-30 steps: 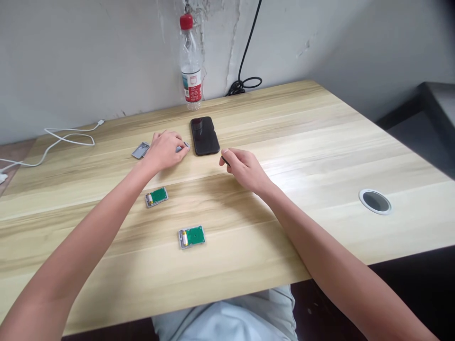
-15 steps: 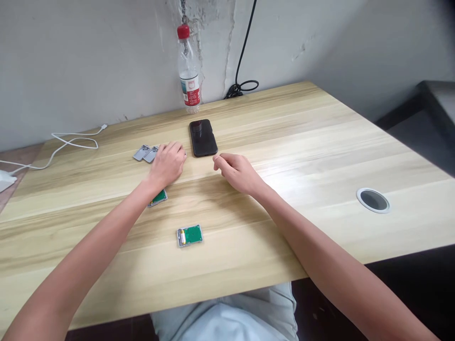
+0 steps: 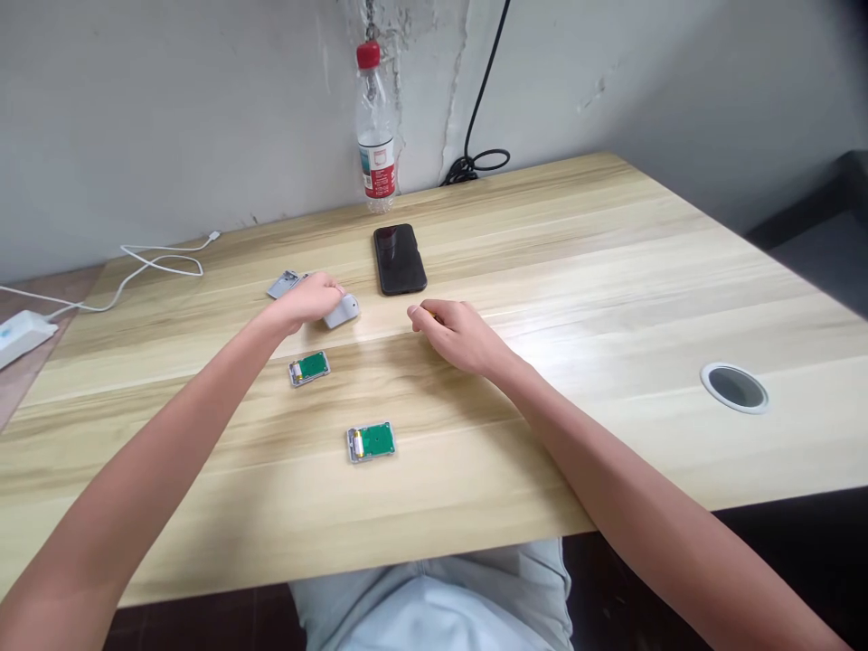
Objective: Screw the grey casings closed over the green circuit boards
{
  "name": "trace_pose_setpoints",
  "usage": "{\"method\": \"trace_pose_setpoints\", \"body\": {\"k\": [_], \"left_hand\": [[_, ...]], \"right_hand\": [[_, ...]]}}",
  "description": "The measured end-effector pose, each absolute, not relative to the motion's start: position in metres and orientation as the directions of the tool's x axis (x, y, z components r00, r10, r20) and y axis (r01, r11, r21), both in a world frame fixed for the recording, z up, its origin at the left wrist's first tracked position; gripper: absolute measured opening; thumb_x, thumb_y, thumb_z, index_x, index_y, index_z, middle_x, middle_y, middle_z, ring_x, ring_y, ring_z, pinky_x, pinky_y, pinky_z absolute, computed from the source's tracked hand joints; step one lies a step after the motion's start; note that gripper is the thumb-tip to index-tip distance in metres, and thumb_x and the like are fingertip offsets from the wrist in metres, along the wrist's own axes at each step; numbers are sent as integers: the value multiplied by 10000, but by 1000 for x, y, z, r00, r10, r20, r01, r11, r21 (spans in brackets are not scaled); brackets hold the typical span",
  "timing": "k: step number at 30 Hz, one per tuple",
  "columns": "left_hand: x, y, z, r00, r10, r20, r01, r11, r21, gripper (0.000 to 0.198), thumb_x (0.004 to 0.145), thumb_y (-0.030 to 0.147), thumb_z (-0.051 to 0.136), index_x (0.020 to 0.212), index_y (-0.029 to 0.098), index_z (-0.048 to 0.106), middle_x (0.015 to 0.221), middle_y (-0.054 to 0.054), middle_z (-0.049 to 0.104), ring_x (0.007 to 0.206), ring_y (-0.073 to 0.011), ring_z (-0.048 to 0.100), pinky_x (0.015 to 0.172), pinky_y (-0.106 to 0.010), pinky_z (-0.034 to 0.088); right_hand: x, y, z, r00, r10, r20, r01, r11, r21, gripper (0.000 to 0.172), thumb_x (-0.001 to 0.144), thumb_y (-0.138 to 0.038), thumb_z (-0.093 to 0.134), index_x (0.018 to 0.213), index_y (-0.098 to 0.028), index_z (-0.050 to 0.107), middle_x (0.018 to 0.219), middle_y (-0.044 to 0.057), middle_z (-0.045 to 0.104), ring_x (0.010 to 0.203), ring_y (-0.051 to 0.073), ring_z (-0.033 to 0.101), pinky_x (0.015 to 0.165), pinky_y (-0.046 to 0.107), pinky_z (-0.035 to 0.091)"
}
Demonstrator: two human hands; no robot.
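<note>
Foreground of worktop (image 3: 285,515): circuit board (image 3: 380,440) in open grey case, battery (image 3: 359,443) at left end. Beyond, leftward: second circuit board (image 3: 314,366), similarly cased. Right hand (image 3: 457,334) curled around small item (image 3: 438,316), mostly hidden. Left hand (image 3: 312,297) grasping grey cover (image 3: 343,312) by edge. Farther: phone (image 3: 400,259) flat, bottle (image 3: 377,136) upright near wall (image 3: 190,117).

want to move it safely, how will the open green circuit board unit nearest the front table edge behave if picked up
The circuit board unit is probably stiff: a flat board in a grey casing. Its exposed face may scratch easily. The cylinder at its left end lies uncovered, so might drop out if tipped.
</note>
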State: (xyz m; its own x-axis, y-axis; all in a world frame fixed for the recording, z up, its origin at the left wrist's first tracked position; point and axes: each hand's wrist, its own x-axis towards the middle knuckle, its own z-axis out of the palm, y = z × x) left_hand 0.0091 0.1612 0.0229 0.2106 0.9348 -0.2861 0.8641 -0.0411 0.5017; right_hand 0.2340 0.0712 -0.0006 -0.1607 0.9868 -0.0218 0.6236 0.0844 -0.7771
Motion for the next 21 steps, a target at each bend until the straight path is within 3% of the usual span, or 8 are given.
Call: {"method": "trace_pose_setpoints", "body": {"k": [9, 13, 16, 21], "left_hand": [[8, 173, 8, 220, 959, -176, 881, -118, 458, 248, 819, 235, 534, 584, 217, 456, 604, -42, 570, 656, -227, 536, 617, -372, 387], [6, 161, 16, 242, 962, -127, 868, -156, 471, 263, 895, 273, 454, 638, 217, 441, 655, -40, 583, 661, -207, 542, 598, -358, 401], [6, 139, 22, 348, 937, -43, 837, -289, 465, 263, 950, 302, 403, 710, 215, 463, 734, -44, 611, 735, -205, 569, 664, -359, 441], [15, 99, 10, 560, 824, 82, 757, -549, 354, 272, 987, 270, 371, 789, 192, 540, 827, -79, 631, 858, -237, 585, 809, -398, 473]], "right_hand": [[233, 71, -2, -180, 984, -11, 632, 107, -768, 393, 990, -411, 404, 650, -219, 452, 628, -1, 509, 617, 163, 448, 599, 311, 259], [233, 69, 0, -204, 979, -11, 635, 124, -763, 400, 989, -423, 398, 641, -228, 359, 591, -19, 425, 581, 150, 376, 586, 309, 242], [231, 65, 1, -236, 972, 15, 637, 166, -753, 409, 975, -447, 424, 649, -231, 306, 560, -40, 344, 556, 141, 311, 574, 307, 224], [228, 63, -3, -243, 969, 46, 669, 202, -716, 383, 905, -419, 535, 647, -230, 324, 541, -55, 351, 536, 126, 283, 556, 293, 223]]}}
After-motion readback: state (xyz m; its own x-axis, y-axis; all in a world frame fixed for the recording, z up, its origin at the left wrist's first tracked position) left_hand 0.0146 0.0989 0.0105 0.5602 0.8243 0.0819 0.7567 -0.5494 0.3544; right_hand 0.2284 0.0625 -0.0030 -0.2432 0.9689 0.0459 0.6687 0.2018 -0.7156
